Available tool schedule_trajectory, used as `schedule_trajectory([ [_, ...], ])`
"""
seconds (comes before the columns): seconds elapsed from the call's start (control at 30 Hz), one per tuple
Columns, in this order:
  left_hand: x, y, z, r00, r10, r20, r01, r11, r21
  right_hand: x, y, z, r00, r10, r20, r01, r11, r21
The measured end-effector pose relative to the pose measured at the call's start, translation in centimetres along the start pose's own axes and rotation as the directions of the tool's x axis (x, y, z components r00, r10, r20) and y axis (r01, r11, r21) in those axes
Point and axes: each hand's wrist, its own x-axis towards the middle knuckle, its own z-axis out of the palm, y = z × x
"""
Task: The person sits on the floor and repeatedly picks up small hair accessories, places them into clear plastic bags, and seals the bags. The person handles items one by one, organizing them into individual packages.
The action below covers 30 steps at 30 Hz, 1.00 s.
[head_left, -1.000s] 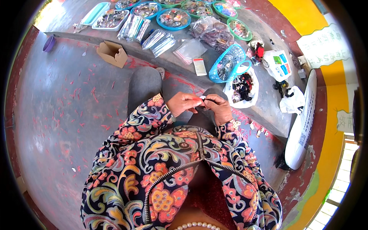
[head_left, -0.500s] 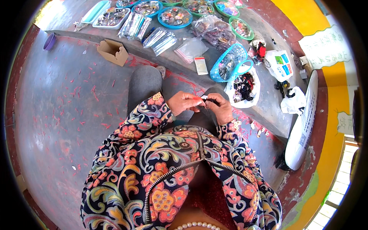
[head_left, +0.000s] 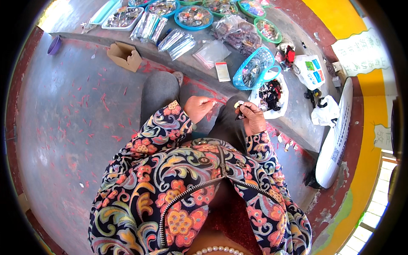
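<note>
My right hand [head_left: 255,118], over my right thigh, pinches a small dark item [head_left: 239,111] with a pale yellow and white piece at its top. Its exact kind is too small to make out. To the left, apart from it, my left hand [head_left: 198,109] is closed, thumb and forefinger pressed together and pointing right. Whatever those fingertips hold, if anything, cannot be made out. Just beyond my right hand, a white plastic bag [head_left: 281,111] stands open with a tangle of black and coloured small items [head_left: 270,94] inside.
A blue plastic basket [head_left: 250,70] leans by the bag on a raised step. Along that step lie packets in clear plastic [head_left: 176,43], round trays [head_left: 194,19] of small goods and a red-topped white card [head_left: 222,71]. An open cardboard box [head_left: 124,56] sits on the floor, where red scraps are scattered.
My hands have come apart: the left drew back slightly left, the right moved right with the dark item. The red-orange piece at my left fingers no longer shows.
</note>
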Motion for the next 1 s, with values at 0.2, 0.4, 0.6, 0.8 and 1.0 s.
schedule_trajectory([
  [0.2, -0.7, 2.3, 0.2, 0.973, 0.16, -0.166, -0.066, 0.883, 0.464, -0.3, -0.4, 3.7, 0.989, -0.08, -0.125, 0.051, 0.974, -0.221],
  [0.4, -0.1, 1.6, 1.0, 0.959, 0.18, -0.219, -0.083, 0.918, 0.388, 0.3, 0.8, 7.7, 0.947, -0.3, -0.119, 0.233, 0.891, -0.389],
  [0.6, -0.2, 2.1, 1.1, 0.945, 0.229, -0.235, -0.137, 0.926, 0.351, 0.9, 1.5, 8.0, 0.801, -0.589, 0.104, 0.453, 0.482, -0.75],
  [0.8, 0.0, 1.3, 0.9, 0.968, 0.174, -0.178, -0.13, 0.963, 0.235, 1.1, 1.9, 7.3, 0.746, -0.628, 0.222, 0.506, 0.317, -0.802],
  [1.0, -0.1, 1.9, 0.8, 0.96, 0.238, -0.151, -0.202, 0.955, 0.217, 1.1, 1.6, 7.0, 0.782, -0.566, 0.261, 0.471, 0.263, -0.842],
])
